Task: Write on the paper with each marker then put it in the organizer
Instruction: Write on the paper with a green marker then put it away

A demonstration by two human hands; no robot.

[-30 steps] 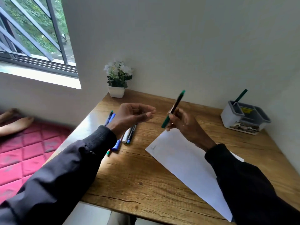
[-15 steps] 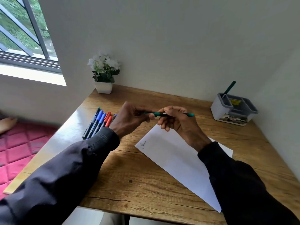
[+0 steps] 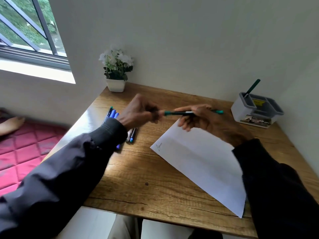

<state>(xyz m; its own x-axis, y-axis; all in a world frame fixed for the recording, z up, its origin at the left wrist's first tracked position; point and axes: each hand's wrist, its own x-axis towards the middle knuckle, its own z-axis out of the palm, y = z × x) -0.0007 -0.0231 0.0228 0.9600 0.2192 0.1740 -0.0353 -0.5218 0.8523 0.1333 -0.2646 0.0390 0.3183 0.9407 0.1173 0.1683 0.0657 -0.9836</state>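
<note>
Swung level from its upright tilt, the green marker (image 3: 174,112) now bridges both hands at centre frame: right hand (image 3: 203,121) grips the barrel, left hand (image 3: 139,112) pinches its end, probably uncapping; the paper (image 3: 198,161) lies just below, the organizer (image 3: 241,111) upper right.

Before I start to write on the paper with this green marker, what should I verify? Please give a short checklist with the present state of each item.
1. Green marker gripped: the right hand curls round its barrel. Ok.
2. Cap removed: the left hand pinches at the marker's left end, but it is blurred. Cannot tell.
3. Room on the paper: one small scribble near a corner, the rest blank. Ok.
4. Paper steadied: neither hand presses it. Not ok.
5. Room in the organizer: only one stored marker stands in it. Ok.
</note>
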